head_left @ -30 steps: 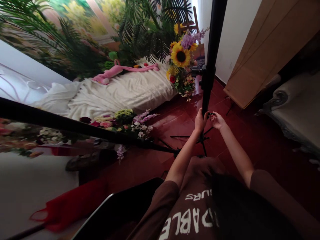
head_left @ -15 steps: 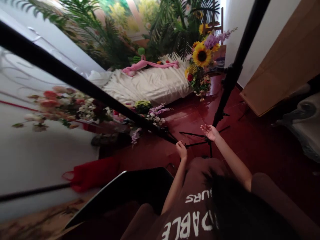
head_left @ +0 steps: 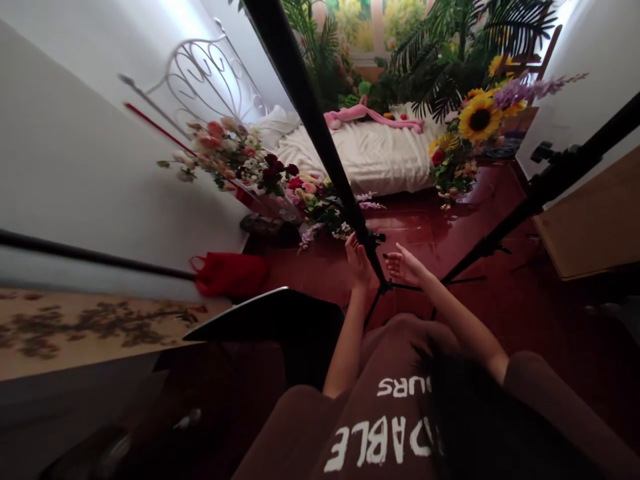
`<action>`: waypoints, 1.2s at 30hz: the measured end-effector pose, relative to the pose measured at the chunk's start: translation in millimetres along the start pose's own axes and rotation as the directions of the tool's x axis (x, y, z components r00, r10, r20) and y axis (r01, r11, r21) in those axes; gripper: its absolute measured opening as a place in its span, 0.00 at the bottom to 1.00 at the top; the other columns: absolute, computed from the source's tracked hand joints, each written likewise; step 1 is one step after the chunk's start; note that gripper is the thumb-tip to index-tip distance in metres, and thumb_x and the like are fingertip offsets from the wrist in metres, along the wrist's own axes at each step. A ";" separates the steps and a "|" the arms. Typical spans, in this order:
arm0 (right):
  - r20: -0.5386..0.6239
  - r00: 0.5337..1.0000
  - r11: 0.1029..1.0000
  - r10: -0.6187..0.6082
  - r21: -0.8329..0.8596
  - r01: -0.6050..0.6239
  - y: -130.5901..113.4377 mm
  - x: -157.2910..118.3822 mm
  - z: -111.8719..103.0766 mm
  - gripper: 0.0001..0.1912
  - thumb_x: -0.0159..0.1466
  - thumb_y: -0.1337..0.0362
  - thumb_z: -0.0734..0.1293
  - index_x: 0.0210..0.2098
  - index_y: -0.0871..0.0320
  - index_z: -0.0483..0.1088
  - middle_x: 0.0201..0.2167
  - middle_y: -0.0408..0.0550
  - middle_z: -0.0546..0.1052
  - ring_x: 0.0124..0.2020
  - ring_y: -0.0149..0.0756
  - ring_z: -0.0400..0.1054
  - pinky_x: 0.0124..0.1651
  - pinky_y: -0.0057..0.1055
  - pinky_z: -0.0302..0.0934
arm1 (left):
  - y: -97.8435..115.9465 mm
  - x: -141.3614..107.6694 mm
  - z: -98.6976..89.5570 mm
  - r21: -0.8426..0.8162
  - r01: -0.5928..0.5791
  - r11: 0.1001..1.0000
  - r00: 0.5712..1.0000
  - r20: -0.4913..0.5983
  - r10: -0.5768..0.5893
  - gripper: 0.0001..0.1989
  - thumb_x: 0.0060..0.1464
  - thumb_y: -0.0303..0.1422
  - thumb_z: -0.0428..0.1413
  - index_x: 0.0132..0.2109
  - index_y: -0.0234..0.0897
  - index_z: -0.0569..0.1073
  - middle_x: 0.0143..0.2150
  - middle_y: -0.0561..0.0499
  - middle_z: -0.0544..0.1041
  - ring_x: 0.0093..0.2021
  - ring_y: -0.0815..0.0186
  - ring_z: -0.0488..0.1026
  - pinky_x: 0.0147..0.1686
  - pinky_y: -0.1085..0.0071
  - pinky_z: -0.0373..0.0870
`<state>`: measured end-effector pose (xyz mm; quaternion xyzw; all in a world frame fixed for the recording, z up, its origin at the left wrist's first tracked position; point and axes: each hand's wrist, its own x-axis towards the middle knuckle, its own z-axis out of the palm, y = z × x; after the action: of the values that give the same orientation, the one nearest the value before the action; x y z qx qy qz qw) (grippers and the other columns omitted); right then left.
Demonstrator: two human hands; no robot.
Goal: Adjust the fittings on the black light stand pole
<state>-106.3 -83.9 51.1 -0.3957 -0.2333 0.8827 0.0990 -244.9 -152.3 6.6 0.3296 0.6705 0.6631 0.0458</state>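
A black tripod stand [head_left: 320, 127] leans up through the middle of the view. My left hand [head_left: 358, 261] is at its lower pole, just left of a clamp with a knob [head_left: 379, 238]. The left fingers point up, loosely bent and not wrapped around the pole; whether they touch it I cannot tell. My right hand [head_left: 406, 265] hangs in front of the stand's right side, fingers apart and half curled. A small dark spot shows at its fingertips, too small to name. Beyond my right forearm stands a second black tripod stand [head_left: 530, 207].
A white-draped bed [head_left: 395, 157] with a pink plush toy [head_left: 350, 117] stands ahead. Artificial flowers [head_left: 260, 160] and sunflowers [head_left: 480, 120] flank it. A red bag [head_left: 227, 272] lies left, near a black panel [head_left: 280, 317]. A brown board [head_left: 590, 233] is at right.
My view has swung left, so the room sits further right. The near pole looks more upright. My left hand has loosened beside the pole; my right hand has come left, away from the second stand.
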 end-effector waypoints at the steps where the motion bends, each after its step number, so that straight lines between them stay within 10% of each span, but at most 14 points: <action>1: 0.034 0.999 1.000 -0.016 -0.020 0.016 -4.3 -2.0 7.2 0.24 0.73 0.49 0.53 0.32 0.58 0.69 0.22 0.43 0.77 0.21 0.27 0.70 0.25 0.23 0.65 | -0.8 5.4 -0.4 0.007 -0.008 1.000 1.000 0.023 0.008 0.32 0.62 0.58 0.41 0.58 0.38 0.65 0.56 0.40 0.72 0.55 0.63 0.72 0.57 0.66 0.67; 5: 0.117 0.989 0.992 -0.090 -0.075 0.099 -18.8 -8.0 30.5 0.23 0.74 0.52 0.53 0.34 0.58 0.70 0.24 0.43 0.78 0.21 0.26 0.71 0.25 0.21 0.64 | -5.1 24.6 6.5 0.032 -0.001 0.999 0.993 0.116 -0.003 0.35 0.59 0.62 0.40 0.54 0.36 0.68 0.48 0.40 0.76 0.48 0.62 0.75 0.52 0.66 0.70; 12: 0.148 0.988 0.992 -0.044 -0.109 0.061 -27.8 -10.7 42.6 0.23 0.74 0.51 0.54 0.33 0.58 0.70 0.24 0.43 0.78 0.20 0.25 0.70 0.24 0.20 0.64 | -12.2 25.5 23.1 0.083 0.076 0.994 0.997 -0.020 -0.075 0.43 0.55 0.65 0.38 0.56 0.31 0.67 0.48 0.34 0.77 0.53 0.56 0.75 0.52 0.64 0.71; 24: -0.025 0.984 0.942 -0.178 -0.295 0.163 -42.7 -3.4 48.5 0.09 0.67 0.61 0.66 0.32 0.57 0.68 0.23 0.44 0.77 0.20 0.27 0.71 0.26 0.21 0.69 | -21.5 28.8 28.0 0.005 0.017 1.000 0.999 -0.043 -0.016 0.36 0.57 0.62 0.43 0.53 0.35 0.69 0.37 0.42 0.77 0.37 0.60 0.76 0.41 0.65 0.71; 30: 0.125 0.731 0.485 -0.671 -0.672 0.560 -33.0 1.8 38.9 0.09 0.54 0.67 0.73 0.32 0.55 0.70 0.30 0.41 0.77 0.32 0.30 0.73 0.36 0.25 0.70 | -13.0 29.5 26.5 -0.049 -0.027 0.998 0.999 -0.027 0.026 0.33 0.57 0.62 0.44 0.51 0.37 0.69 0.37 0.44 0.76 0.38 0.61 0.75 0.41 0.66 0.71; 36: 0.279 0.603 0.196 -0.748 -0.774 0.602 -23.8 -6.0 34.9 0.09 0.60 0.62 0.69 0.41 0.53 0.70 0.40 0.47 0.78 0.37 0.34 0.73 0.43 0.31 0.70 | -1.5 31.1 16.9 -0.037 -0.072 0.997 0.997 0.016 0.073 0.27 0.61 0.57 0.45 0.49 0.38 0.70 0.40 0.44 0.76 0.40 0.63 0.75 0.45 0.64 0.71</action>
<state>-128.5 -76.9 86.8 -0.3174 -0.7491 0.4976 0.3009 -261.2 -122.1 14.9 0.3588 0.6454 0.6736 0.0335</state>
